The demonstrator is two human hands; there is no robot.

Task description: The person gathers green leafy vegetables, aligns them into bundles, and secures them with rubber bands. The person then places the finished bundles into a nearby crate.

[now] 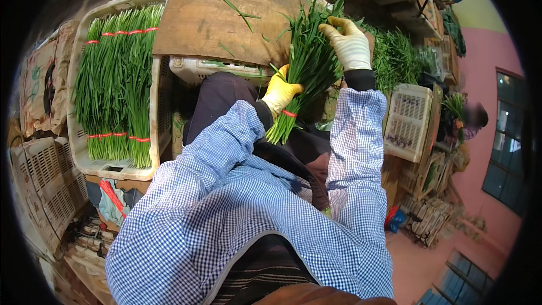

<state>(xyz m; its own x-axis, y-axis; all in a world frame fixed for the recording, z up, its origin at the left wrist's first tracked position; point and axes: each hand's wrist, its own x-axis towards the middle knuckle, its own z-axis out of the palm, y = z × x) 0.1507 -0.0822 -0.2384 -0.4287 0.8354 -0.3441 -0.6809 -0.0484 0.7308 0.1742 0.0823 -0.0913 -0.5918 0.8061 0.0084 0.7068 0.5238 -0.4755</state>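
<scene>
A bunch of Chinese chives (pixel 313 46) lies slantwise before me, its leafy tops pointing away. My left hand (pixel 281 91), in a yellow-and-white work glove, is closed around the bunch a little above a red tie (pixel 289 113). Below that tie, the pale cut stems (pixel 279 130) point toward my lap. At the leaf tips is my right hand (pixel 350 44), gloved the same way, with thumb and forefinger bent among the leaves. Whether a leaf is pinched between them cannot be made out.
A wooden board (pixel 211 17) with loose leaves rests over a white crate (pixel 190 67). Left stands a plastic crate (pixel 114 173) of chive bundles (pixel 114 101) with red ties. Loose greens (pixel 394 59) and an upended crate (pixel 408 120) are at right. A person (pixel 470 131) holds greens farther off.
</scene>
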